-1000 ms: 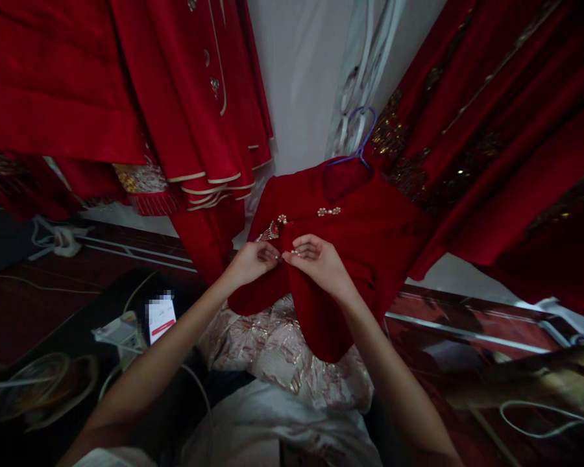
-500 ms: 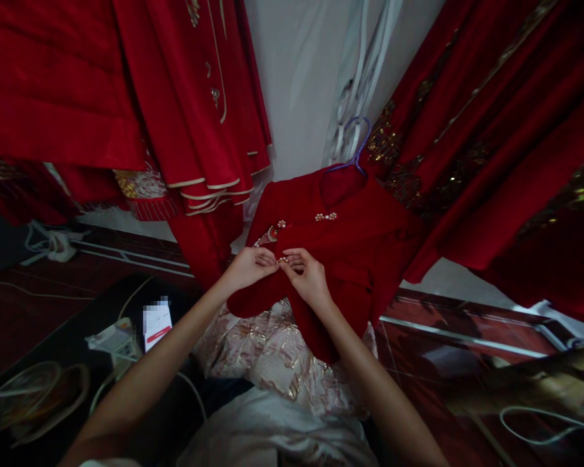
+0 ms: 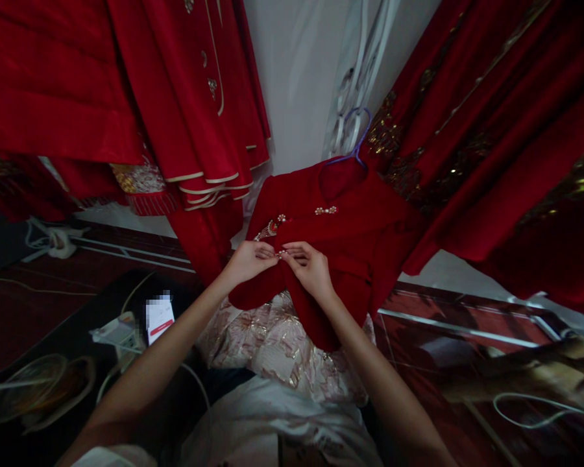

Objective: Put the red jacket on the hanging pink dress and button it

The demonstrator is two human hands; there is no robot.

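A red jacket (image 3: 296, 188) on a purple hanger (image 3: 358, 152) lies spread in front of me, over a pale patterned cloth (image 3: 272, 331) on my lap. My left hand (image 3: 253, 261) and my right hand (image 3: 305, 264) meet at its front edge. Between their pinched fingertips is a small beaded clasp (image 3: 281, 255), partly covered by the fingers. Another beaded clasp (image 3: 326, 211) sits near the collar. Left of the front opening hangs a beaded ornament with a red centre (image 3: 271, 228).
Red garments hang at the left (image 3: 175, 97) and right (image 3: 511, 162). A lit phone (image 3: 159, 316), a small white box (image 3: 119, 334) and a clear plastic container (image 3: 26, 389) rest on a dark surface at left. White rack bars (image 3: 457, 327) run low on the right.
Both hands stay pinched on the clasp and rise very slightly in view. The whole scene shifts a little as the head moves.
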